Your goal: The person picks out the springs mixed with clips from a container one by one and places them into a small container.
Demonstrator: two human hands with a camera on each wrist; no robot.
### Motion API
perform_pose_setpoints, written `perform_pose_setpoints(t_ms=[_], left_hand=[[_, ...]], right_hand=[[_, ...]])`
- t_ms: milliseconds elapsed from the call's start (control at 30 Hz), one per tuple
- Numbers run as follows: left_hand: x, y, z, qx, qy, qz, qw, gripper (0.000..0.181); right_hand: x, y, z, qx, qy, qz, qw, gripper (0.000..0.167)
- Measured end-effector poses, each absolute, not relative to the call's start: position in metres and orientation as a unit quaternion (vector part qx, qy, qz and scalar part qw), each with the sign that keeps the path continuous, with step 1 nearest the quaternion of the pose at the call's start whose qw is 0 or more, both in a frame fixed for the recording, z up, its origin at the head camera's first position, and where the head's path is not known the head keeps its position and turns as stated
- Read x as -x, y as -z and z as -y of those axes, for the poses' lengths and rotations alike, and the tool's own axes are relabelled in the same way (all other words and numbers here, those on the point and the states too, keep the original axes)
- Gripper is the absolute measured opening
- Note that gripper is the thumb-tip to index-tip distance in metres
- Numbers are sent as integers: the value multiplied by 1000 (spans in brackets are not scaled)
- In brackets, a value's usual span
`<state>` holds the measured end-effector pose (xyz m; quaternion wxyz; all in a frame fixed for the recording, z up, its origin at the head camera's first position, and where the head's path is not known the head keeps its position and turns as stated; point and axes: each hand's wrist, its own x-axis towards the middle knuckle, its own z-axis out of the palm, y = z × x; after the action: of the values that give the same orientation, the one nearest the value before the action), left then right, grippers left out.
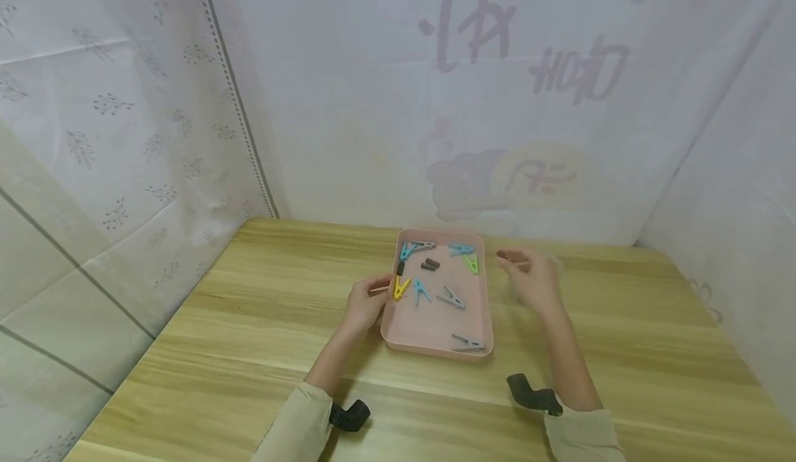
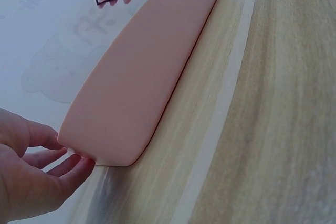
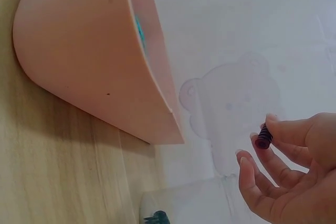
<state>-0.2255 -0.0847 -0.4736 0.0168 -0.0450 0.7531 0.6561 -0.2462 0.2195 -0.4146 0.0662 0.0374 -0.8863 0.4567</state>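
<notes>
A pink tray [image 1: 429,338] stands on the wooden table, holding a yellow clip [image 1: 401,289], a green clip [image 1: 471,264], blue clips [image 1: 421,292], grey clips [image 1: 452,299] and small dark ribbed pieces [image 1: 429,264]. At the tray's left wall, my left hand [image 1: 365,303] touches the rim with its fingers, as the left wrist view [image 2: 37,169] also shows. Right of the tray, my right hand [image 1: 533,279] is raised and pinches a small dark ribbed cylinder [image 3: 263,137] between thumb and index finger, the other fingers loosely bent.
A see-through container [image 3: 194,203], with a dark ribbed piece [image 3: 157,217] in it, stands beyond my right hand. White printed curtains [image 1: 373,103] hang behind the table [image 1: 280,324] and at both sides.
</notes>
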Motion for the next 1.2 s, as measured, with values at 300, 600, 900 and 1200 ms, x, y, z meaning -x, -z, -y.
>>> perform_pose_setpoints(t_ms=[300,600,900,1200], left_hand=[[226,472,84,46,-657,-752,16,40],[226,472,84,49,-656,-753,16,39],[224,471,83,49,-656,-753,18,39],[225,471,84,46,-661,-749,22,39]], right_hand=[[247,412,-227,-32,-446,890,91,37],[244,410,-238,-22,-454,886,89,39],[242,409,-244,-11,-454,886,99,38],[243,409,-250,2,-446,889,103,37]])
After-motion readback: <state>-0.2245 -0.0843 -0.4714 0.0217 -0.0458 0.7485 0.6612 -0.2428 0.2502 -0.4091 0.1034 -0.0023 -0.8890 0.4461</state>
